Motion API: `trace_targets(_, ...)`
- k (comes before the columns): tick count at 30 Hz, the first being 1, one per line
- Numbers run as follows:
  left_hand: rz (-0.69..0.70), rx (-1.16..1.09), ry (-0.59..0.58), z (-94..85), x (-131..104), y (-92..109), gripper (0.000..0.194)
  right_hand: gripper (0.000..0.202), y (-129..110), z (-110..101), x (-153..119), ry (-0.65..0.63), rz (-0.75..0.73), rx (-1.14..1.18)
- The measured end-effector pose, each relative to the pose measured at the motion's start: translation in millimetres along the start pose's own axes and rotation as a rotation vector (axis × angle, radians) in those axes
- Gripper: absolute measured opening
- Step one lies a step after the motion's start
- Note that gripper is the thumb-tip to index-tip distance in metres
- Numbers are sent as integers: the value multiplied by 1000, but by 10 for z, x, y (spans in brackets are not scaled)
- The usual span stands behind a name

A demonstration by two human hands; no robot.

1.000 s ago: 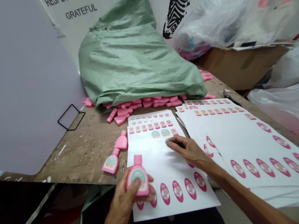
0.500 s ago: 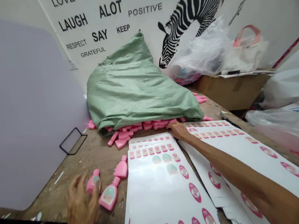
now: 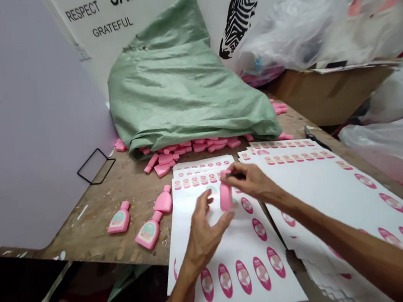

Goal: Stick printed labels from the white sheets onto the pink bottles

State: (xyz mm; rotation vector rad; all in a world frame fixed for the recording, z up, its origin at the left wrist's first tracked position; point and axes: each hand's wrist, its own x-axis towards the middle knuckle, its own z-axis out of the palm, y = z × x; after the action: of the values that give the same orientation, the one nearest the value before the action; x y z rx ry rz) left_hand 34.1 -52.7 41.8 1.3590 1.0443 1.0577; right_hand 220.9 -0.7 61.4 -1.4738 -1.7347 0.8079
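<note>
The right hand [image 3: 252,180] grips a small pink plastic bottle [image 3: 225,196] by its upper end, over a white paper sheet with pink stickers [image 3: 242,236] by the counter's [image 3: 93,224] front edge. Its long way runs up and down in view; blur hides which end is the cap. The left hand [image 3: 203,230] is open beside it. This looks like passing it across; next, those left fingers should close around it.

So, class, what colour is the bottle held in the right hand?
The bottle is pink, as the head view shows.
</note>
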Motion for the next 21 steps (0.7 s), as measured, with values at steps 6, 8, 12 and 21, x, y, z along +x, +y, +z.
trace_targets(6,-289,-294,-50,255,-84,-107,39,34,186,158,-383,48,92,122)
trace_targets(8,-296,-320,-19,249,-86,-158,41,31,393,124,-381,131,68,-60)
trace_targets(12,-304,-259,23,273,12,-278,46,19,661,131,-401,159,-20,-397)
trace_targets(21,-231,-240,-14,320,125,-442,47,15,757,193,-433,105,-149,-586)
